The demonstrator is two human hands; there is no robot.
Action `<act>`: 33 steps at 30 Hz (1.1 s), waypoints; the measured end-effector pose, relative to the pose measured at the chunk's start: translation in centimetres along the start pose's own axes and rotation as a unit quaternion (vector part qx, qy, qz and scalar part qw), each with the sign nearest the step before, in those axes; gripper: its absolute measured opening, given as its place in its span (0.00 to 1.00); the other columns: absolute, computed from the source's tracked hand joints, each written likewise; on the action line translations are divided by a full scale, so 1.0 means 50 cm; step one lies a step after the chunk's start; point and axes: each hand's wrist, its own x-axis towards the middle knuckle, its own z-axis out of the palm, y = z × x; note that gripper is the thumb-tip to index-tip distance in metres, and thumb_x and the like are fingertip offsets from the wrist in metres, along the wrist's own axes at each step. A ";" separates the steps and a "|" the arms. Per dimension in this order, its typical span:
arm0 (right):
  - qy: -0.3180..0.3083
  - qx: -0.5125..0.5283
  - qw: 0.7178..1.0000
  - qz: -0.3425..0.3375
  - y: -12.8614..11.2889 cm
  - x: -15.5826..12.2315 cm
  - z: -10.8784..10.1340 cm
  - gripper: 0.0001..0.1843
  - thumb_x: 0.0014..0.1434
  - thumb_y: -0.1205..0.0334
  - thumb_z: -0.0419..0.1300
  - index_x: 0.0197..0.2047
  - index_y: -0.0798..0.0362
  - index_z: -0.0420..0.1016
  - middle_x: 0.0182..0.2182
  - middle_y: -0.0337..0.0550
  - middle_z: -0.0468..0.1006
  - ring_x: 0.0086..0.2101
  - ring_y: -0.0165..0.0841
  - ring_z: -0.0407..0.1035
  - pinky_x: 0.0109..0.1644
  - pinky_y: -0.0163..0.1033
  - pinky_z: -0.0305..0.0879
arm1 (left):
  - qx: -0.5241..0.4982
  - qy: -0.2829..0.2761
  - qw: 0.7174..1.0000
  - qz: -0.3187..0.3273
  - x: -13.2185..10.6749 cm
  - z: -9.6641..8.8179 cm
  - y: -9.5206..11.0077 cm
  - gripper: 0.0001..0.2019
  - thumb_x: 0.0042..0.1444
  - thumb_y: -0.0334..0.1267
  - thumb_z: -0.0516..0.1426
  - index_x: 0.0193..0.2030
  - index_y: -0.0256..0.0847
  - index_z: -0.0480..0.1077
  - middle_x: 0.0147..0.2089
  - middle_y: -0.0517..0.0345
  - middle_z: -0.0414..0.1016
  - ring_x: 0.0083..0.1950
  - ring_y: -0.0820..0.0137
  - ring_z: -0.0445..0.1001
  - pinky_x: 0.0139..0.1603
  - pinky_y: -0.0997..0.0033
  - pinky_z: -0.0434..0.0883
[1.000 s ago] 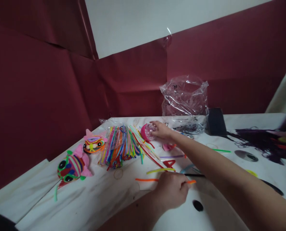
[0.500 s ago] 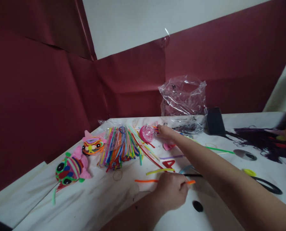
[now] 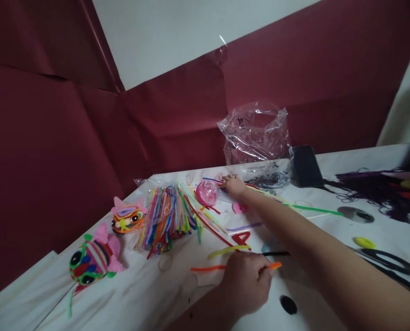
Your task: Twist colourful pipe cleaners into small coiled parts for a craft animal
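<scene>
In the near middle, my left hand (image 3: 248, 280) is closed around an orange pipe cleaner (image 3: 207, 268), whose ends stick out on both sides. My right hand (image 3: 233, 186) reaches to the back of the table, its fingers curled on several loose pipe cleaners (image 3: 212, 179). Just left of these fingers sits a clear and pink round container (image 3: 207, 193). A yellow pipe cleaner (image 3: 227, 251) and a bent red one (image 3: 241, 238) lie beyond my left hand. Beside them a big bundle of colourful pipe cleaners (image 3: 172, 216) rests in clear wrapping.
Two fish-like colourful crafts (image 3: 94, 257) lie at the left. Scissors with black handles (image 3: 393, 262), a yellow disc (image 3: 364, 242) and a black oval (image 3: 288, 304) are on the right. Behind stand a clear plastic bag (image 3: 256, 133) and a dark box (image 3: 306, 166); purple strands (image 3: 370, 191) spread far right.
The view has tilted and shifted slightly. My right hand has lowered onto the loose pipe cleaners, and a blue one now sticks out past it. My left hand keeps the orange pipe cleaner.
</scene>
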 end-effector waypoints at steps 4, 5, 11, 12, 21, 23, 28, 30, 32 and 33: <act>-0.006 0.014 0.999 0.028 -0.011 0.030 0.018 0.17 0.59 0.59 0.53 0.50 0.55 0.65 0.49 0.47 0.66 0.45 0.36 0.64 0.47 0.49 0.63 | -0.009 0.004 1.000 0.000 0.000 0.001 -0.001 0.08 0.52 0.34 0.51 0.26 0.40 0.69 0.24 0.62 0.71 0.26 0.77 0.65 0.28 0.78 0.57; -0.014 0.020 0.999 0.040 -0.015 0.038 0.022 0.17 0.58 0.59 0.53 0.50 0.55 0.65 0.48 0.47 0.67 0.44 0.36 0.65 0.46 0.48 0.63 | -0.007 0.005 1.000 -0.001 0.001 0.001 -0.002 0.08 0.52 0.34 0.51 0.26 0.40 0.69 0.24 0.62 0.71 0.26 0.77 0.65 0.29 0.77 0.57; -0.042 0.101 0.986 0.124 -0.018 0.072 0.030 0.17 0.58 0.59 0.53 0.50 0.56 0.64 0.47 0.47 0.68 0.43 0.35 0.66 0.44 0.47 0.65 | -0.007 0.003 1.000 -0.003 0.002 0.003 -0.004 0.08 0.51 0.33 0.52 0.24 0.39 0.69 0.22 0.62 0.70 0.25 0.76 0.64 0.29 0.76 0.56; -0.039 0.122 0.982 0.141 -0.012 0.075 0.025 0.17 0.58 0.59 0.53 0.50 0.56 0.64 0.47 0.47 0.68 0.43 0.35 0.66 0.44 0.47 0.65 | -0.009 0.003 1.000 -0.004 0.001 0.004 -0.005 0.08 0.51 0.33 0.51 0.24 0.39 0.68 0.22 0.62 0.70 0.26 0.76 0.65 0.29 0.77 0.56; 0.020 0.383 0.904 0.188 0.071 0.042 -0.025 0.16 0.58 0.58 0.53 0.48 0.56 0.65 0.45 0.45 0.69 0.41 0.35 0.67 0.43 0.45 0.66 | -0.040 0.002 0.999 -0.021 -0.001 0.001 -0.005 0.08 0.51 0.34 0.51 0.25 0.39 0.68 0.23 0.62 0.70 0.27 0.76 0.65 0.28 0.78 0.57; 0.045 0.442 0.879 0.172 0.070 0.030 -0.028 0.17 0.58 0.58 0.53 0.49 0.57 0.65 0.45 0.45 0.69 0.41 0.35 0.67 0.42 0.45 0.66 | -0.046 0.002 0.999 -0.026 -0.001 -0.001 -0.002 0.07 0.51 0.34 0.52 0.25 0.39 0.69 0.23 0.62 0.70 0.27 0.76 0.65 0.29 0.78 0.57; 0.108 0.537 0.824 0.146 0.063 0.005 -0.045 0.14 0.59 0.59 0.52 0.46 0.58 0.66 0.38 0.43 0.72 0.33 0.29 0.68 0.36 0.39 0.68 | -0.045 0.003 0.998 -0.034 0.000 -0.003 0.000 0.09 0.52 0.35 0.51 0.25 0.39 0.69 0.23 0.61 0.71 0.28 0.76 0.66 0.30 0.78 0.58; 0.132 0.555 0.809 0.143 0.065 -0.005 -0.057 0.11 0.60 0.63 0.51 0.45 0.58 0.65 0.31 0.38 0.72 0.28 0.26 0.67 0.33 0.36 0.67 | -0.042 -0.002 0.998 -0.037 -0.001 -0.002 -0.001 0.09 0.52 0.36 0.51 0.25 0.39 0.69 0.23 0.61 0.71 0.28 0.75 0.66 0.30 0.78 0.59; 0.148 0.564 0.799 0.142 0.069 -0.015 -0.070 0.09 0.59 0.68 0.51 0.43 0.58 0.66 0.24 0.35 0.70 0.24 0.23 0.65 0.31 0.33 0.65 | -0.037 -0.005 0.999 -0.038 -0.002 -0.001 -0.002 0.10 0.52 0.37 0.50 0.25 0.39 0.70 0.24 0.61 0.71 0.29 0.75 0.66 0.30 0.77 0.59; 0.152 0.568 0.796 0.142 0.072 -0.019 -0.075 0.08 0.58 0.70 0.51 0.42 0.58 0.67 0.22 0.34 0.69 0.23 0.23 0.64 0.31 0.32 0.65 | -0.036 -0.006 0.999 -0.038 -0.002 -0.001 -0.002 0.10 0.52 0.37 0.50 0.26 0.39 0.70 0.24 0.60 0.71 0.29 0.74 0.66 0.30 0.77 0.59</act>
